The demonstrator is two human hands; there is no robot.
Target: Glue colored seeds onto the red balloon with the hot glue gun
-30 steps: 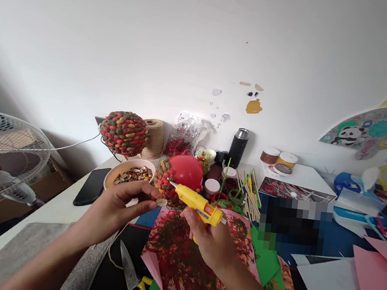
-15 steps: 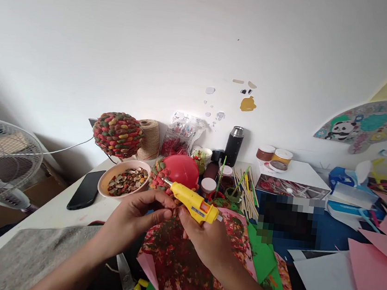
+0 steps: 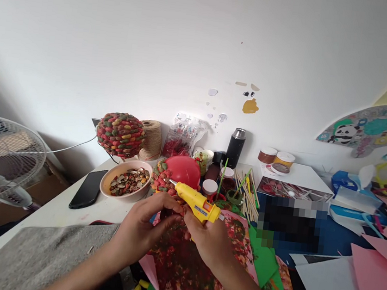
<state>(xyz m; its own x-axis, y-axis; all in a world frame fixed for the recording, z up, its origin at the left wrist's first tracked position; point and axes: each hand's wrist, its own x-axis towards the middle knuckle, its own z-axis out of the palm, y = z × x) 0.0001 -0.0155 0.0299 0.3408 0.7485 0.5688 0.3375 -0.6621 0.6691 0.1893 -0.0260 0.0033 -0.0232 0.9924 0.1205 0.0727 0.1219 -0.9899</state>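
Note:
My right hand (image 3: 209, 237) is wrapped round the handle of a yellow glue gun (image 3: 197, 202), its nozzle pointing left towards a red balloon (image 3: 185, 171). Painted pistachio shells in red, green and yellow cover the balloon's left side (image 3: 162, 175). My left hand (image 3: 148, 219) is curled just below the balloon, thumb and fingers close together by my right thumb. Whatever those fingers hold is too small and hidden to make out. Left of the balloon, a pink bowl (image 3: 105, 184) contains loose painted shells (image 3: 129, 182).
A shell-covered ball (image 3: 120, 134) stands behind the bowl, by a twine spool (image 3: 151, 139). A phone (image 3: 87, 190), grey cloth (image 3: 45, 249) and fan (image 3: 2, 165) are left. Paint-smeared paper (image 3: 197, 266) and scissors (image 3: 129, 281) lie below my hands. Paint jars (image 3: 209, 187) and a black flask (image 3: 236, 148) stand behind.
Both hands and the glue gun have shifted slightly right. My left hand's fingers have come closer to my right thumb. The view has also shifted a little.

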